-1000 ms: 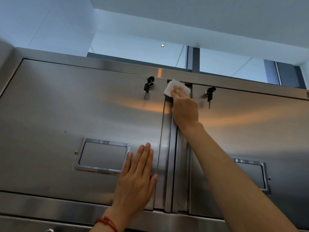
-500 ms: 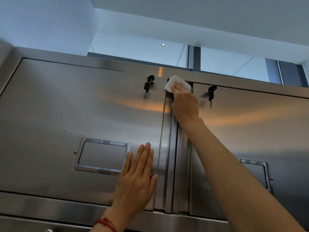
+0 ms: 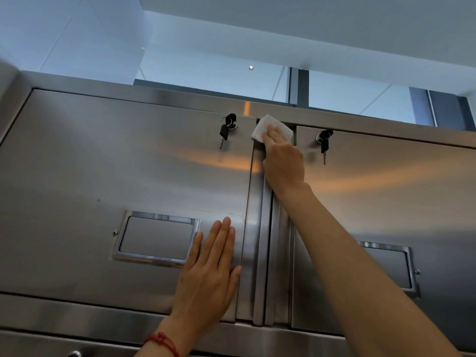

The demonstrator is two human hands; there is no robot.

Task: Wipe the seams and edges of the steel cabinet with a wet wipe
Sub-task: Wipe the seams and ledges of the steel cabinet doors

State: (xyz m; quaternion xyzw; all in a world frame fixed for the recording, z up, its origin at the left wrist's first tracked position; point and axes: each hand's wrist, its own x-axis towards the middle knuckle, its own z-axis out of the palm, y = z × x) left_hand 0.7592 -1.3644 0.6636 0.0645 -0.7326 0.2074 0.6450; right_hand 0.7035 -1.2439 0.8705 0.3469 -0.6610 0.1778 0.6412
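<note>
The right hand (image 3: 282, 161) reaches up with the arm extended, its fingers laid flat over the white wet wipe (image 3: 268, 127), pressing it against the top of the central seam (image 3: 268, 228) of the steel cabinet (image 3: 103, 163), just under the top edge. The left hand (image 3: 210, 274) rests flat on the left door, fingers straight and close together, beside the recessed handle (image 3: 157, 238). 2 keys (image 3: 226, 130) hang in locks on either side of the wipe, near it.
</note>
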